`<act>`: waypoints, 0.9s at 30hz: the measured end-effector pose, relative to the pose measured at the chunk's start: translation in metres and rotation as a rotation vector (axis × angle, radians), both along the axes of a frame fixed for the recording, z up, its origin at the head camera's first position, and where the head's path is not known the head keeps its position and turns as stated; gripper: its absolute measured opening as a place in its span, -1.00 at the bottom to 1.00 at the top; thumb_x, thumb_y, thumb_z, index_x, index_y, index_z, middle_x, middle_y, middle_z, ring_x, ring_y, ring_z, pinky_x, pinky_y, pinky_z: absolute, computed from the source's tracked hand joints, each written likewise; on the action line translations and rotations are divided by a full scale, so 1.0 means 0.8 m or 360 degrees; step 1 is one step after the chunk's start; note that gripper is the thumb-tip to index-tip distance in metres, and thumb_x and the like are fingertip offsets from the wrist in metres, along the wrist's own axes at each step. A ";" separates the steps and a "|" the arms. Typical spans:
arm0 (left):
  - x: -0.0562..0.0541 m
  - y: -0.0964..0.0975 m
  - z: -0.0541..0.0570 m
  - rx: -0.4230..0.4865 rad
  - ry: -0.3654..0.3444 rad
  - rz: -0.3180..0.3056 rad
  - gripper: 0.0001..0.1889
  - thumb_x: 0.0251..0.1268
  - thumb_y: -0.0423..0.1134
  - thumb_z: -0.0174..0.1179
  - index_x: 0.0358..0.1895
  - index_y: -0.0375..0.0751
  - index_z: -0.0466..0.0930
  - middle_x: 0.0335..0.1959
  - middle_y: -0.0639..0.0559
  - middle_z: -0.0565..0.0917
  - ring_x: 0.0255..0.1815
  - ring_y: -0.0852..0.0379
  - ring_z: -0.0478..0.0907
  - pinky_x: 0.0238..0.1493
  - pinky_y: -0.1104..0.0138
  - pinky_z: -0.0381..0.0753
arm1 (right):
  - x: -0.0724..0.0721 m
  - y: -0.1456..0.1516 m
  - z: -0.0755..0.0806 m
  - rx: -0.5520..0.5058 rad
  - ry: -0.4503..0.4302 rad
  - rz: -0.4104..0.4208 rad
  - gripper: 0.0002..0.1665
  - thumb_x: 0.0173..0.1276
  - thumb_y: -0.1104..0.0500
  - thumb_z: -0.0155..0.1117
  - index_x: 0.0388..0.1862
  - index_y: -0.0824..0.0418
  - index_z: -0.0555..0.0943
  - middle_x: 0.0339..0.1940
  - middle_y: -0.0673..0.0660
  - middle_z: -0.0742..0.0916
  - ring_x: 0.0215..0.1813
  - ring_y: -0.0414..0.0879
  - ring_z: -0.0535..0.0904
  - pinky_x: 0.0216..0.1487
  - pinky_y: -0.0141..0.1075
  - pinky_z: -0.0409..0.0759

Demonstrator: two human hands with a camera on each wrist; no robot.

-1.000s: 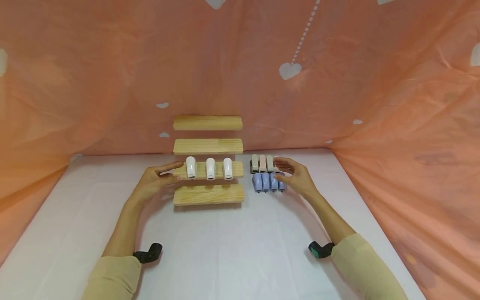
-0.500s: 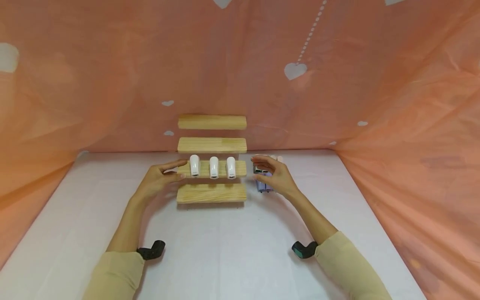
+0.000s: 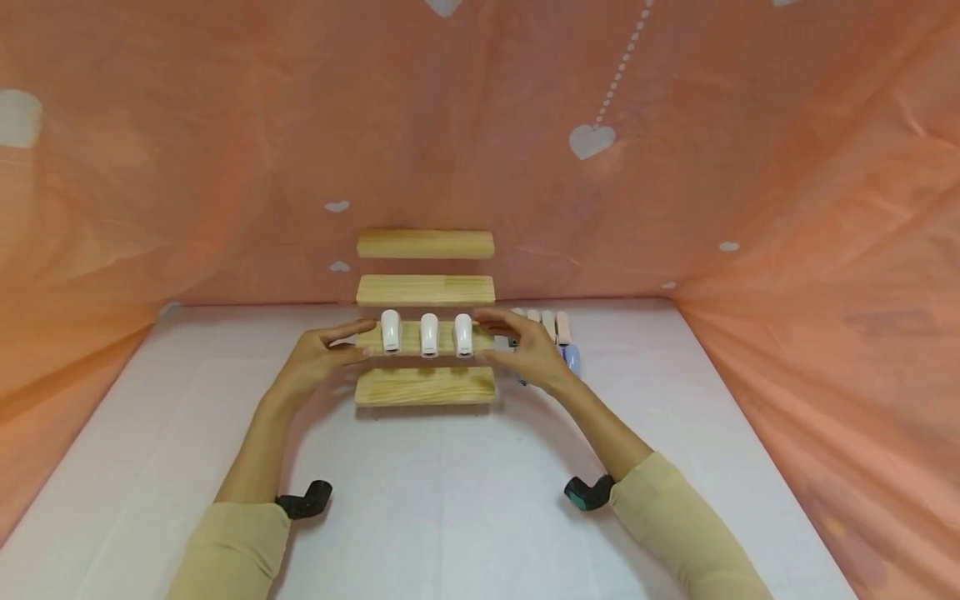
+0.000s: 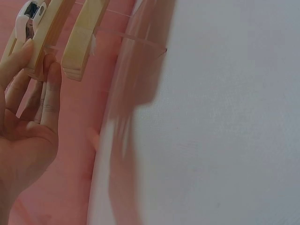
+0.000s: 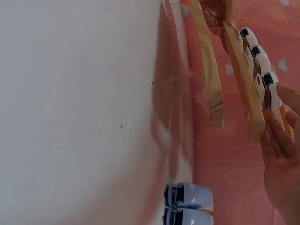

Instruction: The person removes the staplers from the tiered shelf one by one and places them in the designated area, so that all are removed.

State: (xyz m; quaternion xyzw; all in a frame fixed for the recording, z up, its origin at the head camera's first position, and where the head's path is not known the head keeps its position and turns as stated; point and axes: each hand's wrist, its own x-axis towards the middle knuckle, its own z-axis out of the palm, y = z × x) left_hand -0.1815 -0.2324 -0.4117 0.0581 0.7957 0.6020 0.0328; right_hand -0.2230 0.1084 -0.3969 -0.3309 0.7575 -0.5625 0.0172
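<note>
Several wooden boards hang one above another like a ladder shelf. Three white mini staplers (image 3: 429, 336) stand in a row on the third board (image 3: 408, 342) from the top. My left hand (image 3: 311, 358) pinches that board's left end; in the left wrist view its thumb and fingers (image 4: 50, 108) lie on both sides of the wood. My right hand (image 3: 525, 350) holds the right end between thumb and forefinger, right beside the rightmost white stapler (image 5: 272, 91). One fingertip overlaps that stapler in the right wrist view.
Behind my right hand lie blue mini staplers (image 3: 573, 358) and a row of pink and grey-green ones (image 3: 562, 327). Other boards hang above (image 3: 425, 290) and below (image 3: 425, 387) the held one. An orange sheet (image 3: 225, 167) with white hearts encloses the white tabletop (image 3: 465, 517).
My right hand has moved left, from over the coloured staplers to the right end of the board. My left hand keeps its hold; the whole view has shifted slightly.
</note>
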 end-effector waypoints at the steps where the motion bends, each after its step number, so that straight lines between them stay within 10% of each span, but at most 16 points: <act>1: 0.000 0.000 0.000 -0.0003 -0.0005 -0.0005 -0.45 0.27 -0.18 0.38 0.33 -0.17 0.53 0.32 -0.10 0.53 0.01 0.17 0.60 0.01 0.42 0.57 | -0.001 -0.002 -0.002 0.0024 0.0030 -0.0004 -0.27 0.14 0.43 0.50 0.32 0.40 0.48 0.25 0.31 0.61 0.25 0.22 0.52 0.31 0.02 0.44; 13: 0.003 -0.002 0.001 -0.0022 -0.0026 -0.0002 -0.44 0.28 -0.16 0.37 0.35 -0.15 0.51 0.30 -0.14 0.54 -0.09 0.19 0.61 -0.03 0.38 0.60 | -0.002 -0.022 0.000 0.0304 0.0312 -0.0080 -0.17 0.08 0.12 0.63 0.36 0.09 0.52 0.27 0.02 0.64 0.26 -0.10 0.53 0.29 -0.20 0.46; 18: 0.004 0.000 0.002 -0.0018 -0.0029 -0.0001 -0.44 0.27 -0.16 0.38 0.34 -0.13 0.52 0.31 -0.10 0.54 0.16 0.02 0.51 0.08 0.37 0.53 | -0.002 -0.029 0.000 0.0345 0.0296 -0.0105 -0.21 0.07 0.10 0.63 0.32 0.11 0.56 0.26 0.03 0.65 0.32 -0.12 0.49 0.35 -0.23 0.39; 27: -0.001 0.003 0.000 0.0052 -0.0040 0.0003 -0.42 0.22 -0.24 0.42 0.31 -0.25 0.53 0.31 -0.19 0.52 -0.09 0.31 0.65 -0.02 0.50 0.57 | 0.003 -0.015 -0.002 0.0297 0.0314 -0.0133 -0.25 0.04 0.15 0.65 0.25 0.14 0.60 0.15 0.02 0.70 0.14 -0.14 0.59 0.19 -0.21 0.53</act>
